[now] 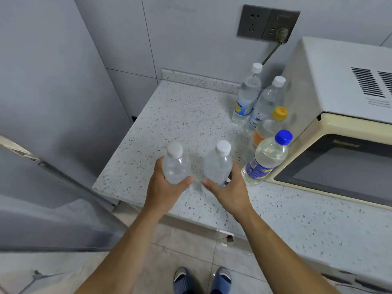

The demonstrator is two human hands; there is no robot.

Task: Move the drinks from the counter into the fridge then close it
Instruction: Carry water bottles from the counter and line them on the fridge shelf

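My left hand [164, 187] grips a clear white-capped water bottle [175, 164] above the speckled counter [169, 115]. Close beside it, my right hand [230, 188] grips a second clear white-capped bottle [218, 164]. Further right, a blue-capped bottle [266, 158] stands by the microwave, with an orange-capped bottle [269, 127] behind it. Two more white-capped bottles [247, 96] [266, 100] stand near the wall. The grey fridge [48, 92] fills the left side, and its door [31, 219] looks swung outward at the lower left.
A cream microwave [339, 115] occupies the counter's right side, its cord plugged into a wall socket [268, 23]. The counter's front edge runs just under my wrists. My feet [201, 280] stand on the tiled floor below.
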